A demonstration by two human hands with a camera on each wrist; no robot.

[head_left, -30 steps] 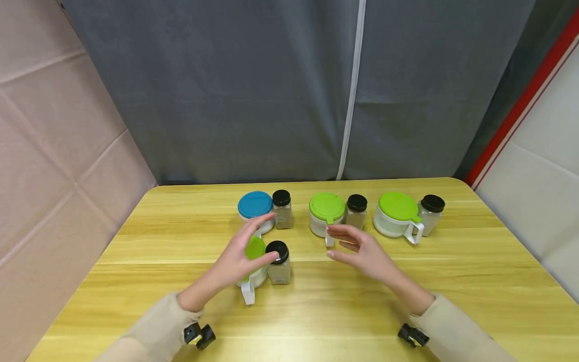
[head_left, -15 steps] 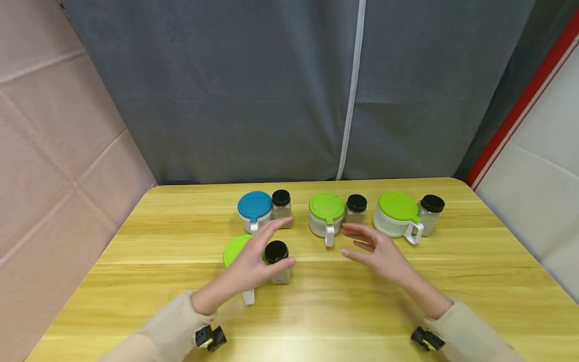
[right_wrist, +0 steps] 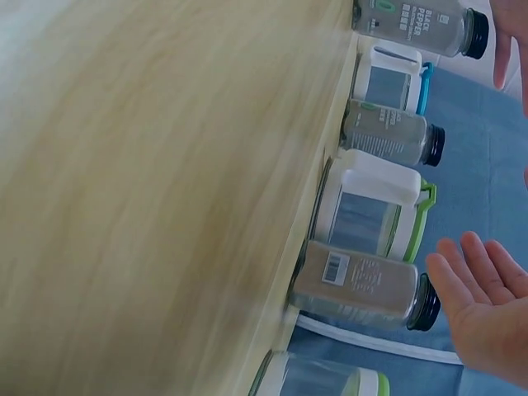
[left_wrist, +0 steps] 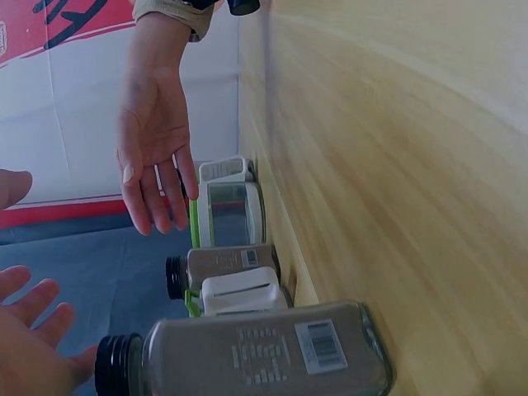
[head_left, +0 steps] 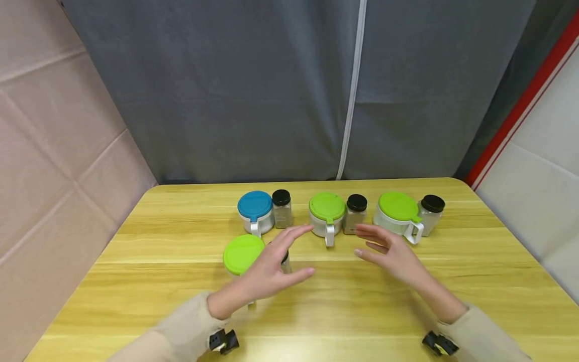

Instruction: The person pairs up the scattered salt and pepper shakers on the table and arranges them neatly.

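My left hand (head_left: 270, 271) hovers over the front pepper jar (left_wrist: 264, 355), with thumb and fingers spread and nothing held. In the head view it hides most of that black-capped jar and part of the front green-lidded seasoning pot (head_left: 243, 254). My right hand (head_left: 394, 255) hangs in the air, fingers loosely bent and holding nothing. Nearest to it are the middle pepper jar (head_left: 355, 215) and the right green-lidded pot (head_left: 397, 208). In the right wrist view, the fingers (right_wrist: 487, 272) appear beside a jar's black cap.
Along the back of the wooden table (head_left: 158, 241) stand a blue-lidded pot (head_left: 255, 206) with a pepper jar (head_left: 282, 211), a middle green-lidded pot (head_left: 326, 208), and a right pepper jar (head_left: 430, 213). A grey curtain (head_left: 249, 100) hangs behind.
Both hands have moved to the right, fingers still spread. The left hand has passed across the front pot and now covers the front pepper jar. Pots and jars have stayed in place.
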